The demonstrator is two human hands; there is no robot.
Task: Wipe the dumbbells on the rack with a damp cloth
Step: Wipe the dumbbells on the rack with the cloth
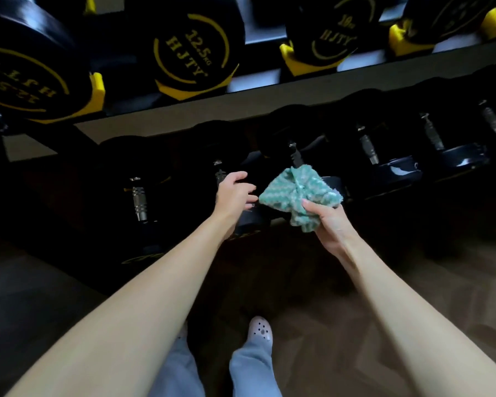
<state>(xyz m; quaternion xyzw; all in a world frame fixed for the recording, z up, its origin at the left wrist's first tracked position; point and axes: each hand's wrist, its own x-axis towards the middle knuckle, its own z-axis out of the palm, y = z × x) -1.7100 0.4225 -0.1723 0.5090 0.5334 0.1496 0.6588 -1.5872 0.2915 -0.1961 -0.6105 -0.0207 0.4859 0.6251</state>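
Note:
A two-tier rack (184, 106) holds black dumbbells. My right hand (328, 222) grips a bunched green-and-white cloth (297, 194) just in front of a lower-tier dumbbell (295, 156), whose handle shows above the cloth. My left hand (234, 194) reaches over the neighbouring lower dumbbell (249, 219), fingers loosely spread above its dark head; contact is unclear. Another lower dumbbell (139, 200) with a ribbed steel handle lies to the left. Upper-tier dumbbells marked 12.5 kg (192, 53) and 10 kg (327, 30) sit in yellow cradles.
Several more dumbbells (430, 136) line the lower tier to the right. The rack's lower part is in deep shadow. A wooden floor (384, 282) runs below, where my leg and a pale clog (259, 330) stand close to the rack.

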